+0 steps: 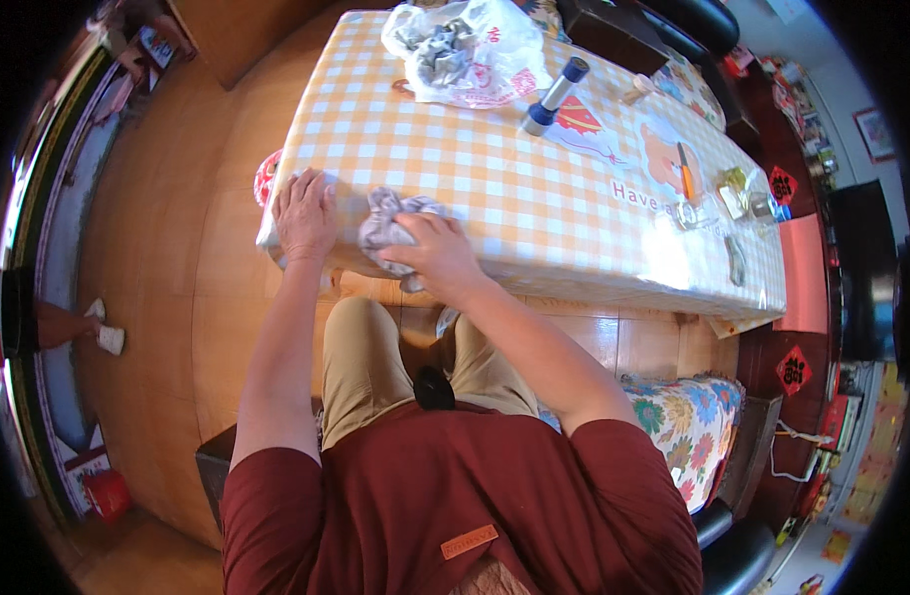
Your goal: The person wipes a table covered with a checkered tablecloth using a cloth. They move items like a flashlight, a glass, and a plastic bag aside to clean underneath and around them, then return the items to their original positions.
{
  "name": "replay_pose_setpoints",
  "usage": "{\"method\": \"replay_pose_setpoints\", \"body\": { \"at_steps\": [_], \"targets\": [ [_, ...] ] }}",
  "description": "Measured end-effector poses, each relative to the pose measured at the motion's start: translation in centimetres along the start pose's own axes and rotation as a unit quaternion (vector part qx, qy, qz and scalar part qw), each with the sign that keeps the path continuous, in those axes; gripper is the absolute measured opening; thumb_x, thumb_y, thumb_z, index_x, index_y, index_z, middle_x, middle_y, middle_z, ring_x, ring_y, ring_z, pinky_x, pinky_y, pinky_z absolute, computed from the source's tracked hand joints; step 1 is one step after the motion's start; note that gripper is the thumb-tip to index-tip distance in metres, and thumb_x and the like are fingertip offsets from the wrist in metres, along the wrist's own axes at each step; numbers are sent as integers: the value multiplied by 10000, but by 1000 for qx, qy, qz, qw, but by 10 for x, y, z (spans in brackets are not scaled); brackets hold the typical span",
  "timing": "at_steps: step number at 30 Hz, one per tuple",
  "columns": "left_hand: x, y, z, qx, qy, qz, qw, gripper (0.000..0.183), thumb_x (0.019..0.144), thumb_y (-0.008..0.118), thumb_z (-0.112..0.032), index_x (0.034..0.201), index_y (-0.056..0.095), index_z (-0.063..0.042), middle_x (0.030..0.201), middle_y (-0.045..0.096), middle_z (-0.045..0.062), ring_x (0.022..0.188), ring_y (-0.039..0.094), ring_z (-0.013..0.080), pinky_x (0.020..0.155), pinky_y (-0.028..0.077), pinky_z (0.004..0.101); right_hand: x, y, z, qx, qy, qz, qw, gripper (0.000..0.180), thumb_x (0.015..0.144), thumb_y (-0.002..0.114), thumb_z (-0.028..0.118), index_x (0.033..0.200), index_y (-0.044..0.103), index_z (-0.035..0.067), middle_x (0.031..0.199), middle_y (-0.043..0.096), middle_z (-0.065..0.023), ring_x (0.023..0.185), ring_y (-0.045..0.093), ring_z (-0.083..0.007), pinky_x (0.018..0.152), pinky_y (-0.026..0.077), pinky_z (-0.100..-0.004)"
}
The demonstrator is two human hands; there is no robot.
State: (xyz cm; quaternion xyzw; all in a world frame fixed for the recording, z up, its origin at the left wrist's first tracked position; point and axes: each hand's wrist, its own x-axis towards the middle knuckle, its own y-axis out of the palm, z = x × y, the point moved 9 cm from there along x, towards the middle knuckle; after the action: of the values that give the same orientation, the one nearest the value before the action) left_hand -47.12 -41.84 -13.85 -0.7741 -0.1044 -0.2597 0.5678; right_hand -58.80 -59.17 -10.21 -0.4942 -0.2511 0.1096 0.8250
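Observation:
A table (336, 141) under a yellow-and-white checked tablecloth stands before me. Near its left corner my left hand (304, 216) lies palm down on the cover, holding nothing. My right hand (440, 249) grips a crumpled grey-white cloth (384, 219) close to the near edge; part of this cloth sags over the edge. A white plastic bag (510, 44) with red print lies at the far side, with crumpled grey material (446, 56) in its opening. To the right of the bag is a blue-and-silver cylinder (555, 97), perhaps a flashlight.
Toward the table's right end lie an orange-handled knife (686, 175), a clear plastic bag (734, 192) and a dark green elongated item (735, 260). A flower-patterned seat (685, 431) is at my right. Another person's legs (68, 327) show at far left.

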Motion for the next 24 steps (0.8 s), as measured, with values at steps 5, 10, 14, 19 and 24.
{"method": "replay_pose_setpoints", "body": {
  "at_steps": [5, 10, 14, 19, 24],
  "targets": [
    [-5, -2, 1, -6, -2, 6, 1000, 316, 943, 507, -307, 1174, 632, -132, 1295, 571, 30, 1265, 460, 276, 1079, 307, 441, -159, -85, -136, -77, 260, -115, 956, 408, 764, 683, 95, 1108, 681, 314, 1292, 539, -113, 1180, 511, -349, 979, 442, -430],
    [-7, -1, -4, -11, -1, 10, 1000, 321, 949, 503, -315, 1172, 636, -126, 1304, 565, 30, 1268, 460, 277, 1085, 300, 446, -235, -158, -180, -180, 452, -173, 856, 539, 644, 725, 2, 1107, 675, 274, 1258, 553, -133, 1171, 529, -331, 937, 471, -418],
    [-4, 0, -6, -10, -6, 3, 1000, 331, 941, 514, -329, 1174, 637, -128, 1300, 569, 30, 1265, 462, 280, 1080, 308, 439, -129, -89, -120, -139, 310, -136, 931, 504, 694, 707, 48, 1117, 654, 318, 1286, 532, -115, 1171, 517, -357, 958, 456, -440],
    [-2, 2, 3, 6, 10, -3, 1000, 320, 923, 532, -313, 1159, 647, -131, 1288, 580, 42, 1256, 470, 282, 1069, 324, 436, -23, -50, -80, 113, 281, -120, 945, 465, 745, 718, 92, 1165, 640, 277, 1168, 609, -118, 1018, 605, -280, 870, 502, -408],
    [-2, -2, -2, -12, 6, -7, 1000, 309, 910, 543, -293, 1145, 653, -125, 1282, 584, 45, 1250, 474, 286, 1066, 328, 436, -60, -80, -153, 654, 387, -290, 582, 430, 918, 623, 307, 1231, 559, 20, 1128, 649, -79, 1000, 632, -181, 875, 516, -336]
  ]
}}
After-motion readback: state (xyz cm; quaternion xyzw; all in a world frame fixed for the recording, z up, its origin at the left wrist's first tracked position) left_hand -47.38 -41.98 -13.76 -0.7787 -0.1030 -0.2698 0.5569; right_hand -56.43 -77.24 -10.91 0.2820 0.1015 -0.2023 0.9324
